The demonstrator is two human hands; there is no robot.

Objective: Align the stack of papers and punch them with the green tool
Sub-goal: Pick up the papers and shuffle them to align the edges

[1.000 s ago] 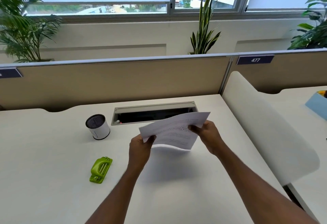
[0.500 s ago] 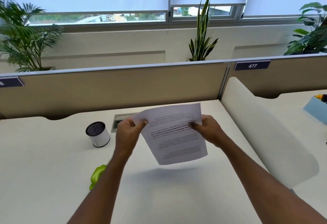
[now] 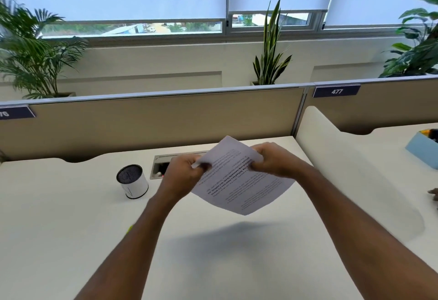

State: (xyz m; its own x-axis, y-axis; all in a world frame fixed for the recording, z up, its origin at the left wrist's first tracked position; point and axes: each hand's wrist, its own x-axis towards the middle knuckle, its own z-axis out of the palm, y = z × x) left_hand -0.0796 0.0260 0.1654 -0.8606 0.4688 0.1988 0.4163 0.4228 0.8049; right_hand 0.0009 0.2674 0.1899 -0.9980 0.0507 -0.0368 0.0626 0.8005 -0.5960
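I hold a thin stack of printed papers (image 3: 239, 188) in the air above the white desk (image 3: 71, 228), turned diagonally with one corner hanging down. My left hand (image 3: 183, 171) grips its left upper edge and my right hand (image 3: 272, 162) pinches the upper right edge. The printed text faces me, upside down. The green punch tool (image 3: 130, 229) lies on the desk behind my left forearm; only a thin green sliver of it shows.
A white cylindrical pen cup (image 3: 132, 181) stands left of my hands, beside a cable tray slot (image 3: 161, 164) in the desk. A beige partition (image 3: 142, 119) closes the back. A curved white divider (image 3: 350, 176) bounds the right side, with a blue box (image 3: 424, 150) beyond.
The papers went from lying nearly flat to hanging upright, then rotated to a diagonal, with my hands closer together at the top. The view tilted up and my left forearm now covers the green tool.
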